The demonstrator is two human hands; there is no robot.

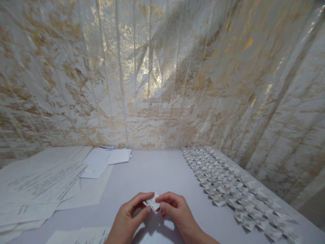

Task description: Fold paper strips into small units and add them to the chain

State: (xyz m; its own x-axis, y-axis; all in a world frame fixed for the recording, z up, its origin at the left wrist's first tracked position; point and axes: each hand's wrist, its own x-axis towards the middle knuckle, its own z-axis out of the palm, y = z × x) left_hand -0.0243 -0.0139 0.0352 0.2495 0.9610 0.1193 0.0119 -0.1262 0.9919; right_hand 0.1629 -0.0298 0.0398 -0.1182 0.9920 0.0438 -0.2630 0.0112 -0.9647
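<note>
Between my two hands, just above the table's near middle, is a small folded piece of white printed paper (153, 203). My left hand (133, 211) pinches its left side between thumb and fingers. On the opposite side, the thumb and fingers of my right hand (176, 210) close on the paper's right edge. The piece is roughly diamond-shaped as seen from here, and some dark print shows on it. My fingertips cover parts of its edges.
Rows of small folded paper pieces (223, 184) line the table's right side. Printed sheets (43, 183) overlap at the left, with blank white papers (96, 162) behind them. Another printed sheet (78, 236) lies at the near edge. A gold-patterned curtain (152, 84) hangs behind the table (152, 169).
</note>
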